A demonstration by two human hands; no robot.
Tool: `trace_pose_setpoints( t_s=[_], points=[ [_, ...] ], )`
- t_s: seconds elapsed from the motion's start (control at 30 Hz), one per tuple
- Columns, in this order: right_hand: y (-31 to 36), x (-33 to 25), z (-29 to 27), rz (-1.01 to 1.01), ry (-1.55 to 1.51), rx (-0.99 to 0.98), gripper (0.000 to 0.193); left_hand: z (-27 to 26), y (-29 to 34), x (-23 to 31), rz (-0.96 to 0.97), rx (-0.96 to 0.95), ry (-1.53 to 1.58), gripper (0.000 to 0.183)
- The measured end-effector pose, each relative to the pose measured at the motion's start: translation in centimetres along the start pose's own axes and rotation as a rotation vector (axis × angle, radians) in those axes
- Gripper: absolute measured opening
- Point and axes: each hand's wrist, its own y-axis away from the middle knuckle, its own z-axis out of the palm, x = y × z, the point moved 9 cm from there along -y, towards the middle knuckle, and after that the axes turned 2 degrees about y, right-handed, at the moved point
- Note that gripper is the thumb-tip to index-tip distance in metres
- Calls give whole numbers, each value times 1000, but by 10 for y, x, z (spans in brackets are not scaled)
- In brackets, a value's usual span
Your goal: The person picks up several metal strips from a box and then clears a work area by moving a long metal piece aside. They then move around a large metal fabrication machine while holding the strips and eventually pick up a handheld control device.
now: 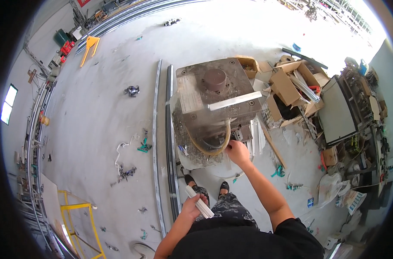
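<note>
My left hand (190,209) is closed around a short bundle of white profile strips (200,203), held low in front of my body. My right hand (238,153) reaches to the front of a dusty brown machine (192,82), beside a yellowish curved hose (228,129). Its fingers are drawn together, and what they hold, if anything, is hidden. Just past that hand sits a small metal fixture (243,134) on the machine's edge. A single white strip (235,101) lies across the machine's top, near a round brown cap (215,79).
Long metal profiles (169,142) lie along the machine's left side. More white strips (257,137) stand at its right, near a wooden stick (272,144). Opened cardboard boxes (287,88) and a cluttered rack (364,108) fill the right. A yellow frame (78,206) stands lower left.
</note>
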Motion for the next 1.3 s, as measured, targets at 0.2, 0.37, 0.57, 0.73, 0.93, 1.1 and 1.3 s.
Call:
trace_pose_setpoints(
  t_s=[0.2, 0.37, 0.57, 0.73, 0.93, 1.1, 1.3],
  points=[
    [2, 0, 4, 64, 14, -42, 21, -7, 12, 16, 52, -16, 21, 18],
    [14, 15, 12, 75, 4, -187, 21, 8, 12, 24, 70, -98, -46, 12],
    [112, 15, 27, 367, -990, -460, 19, -30, -8, 36, 55, -61, -78, 15],
    [136, -2, 20, 636, -1541, -545, 22, -6, -9, 51, 28, -125, -87, 13],
    [106, 0, 20, 310, -1023, -231, 37, 16, -10, 48, -13, -175, -175, 12],
    [81, 7, 23, 415, -960, -165, 17, 12, -4, 52, 20, -62, -245, 17],
    [58, 30, 37, 406, -898, -224, 21, 22, 3, 54, 20, -40, -209, 13]
  ],
)
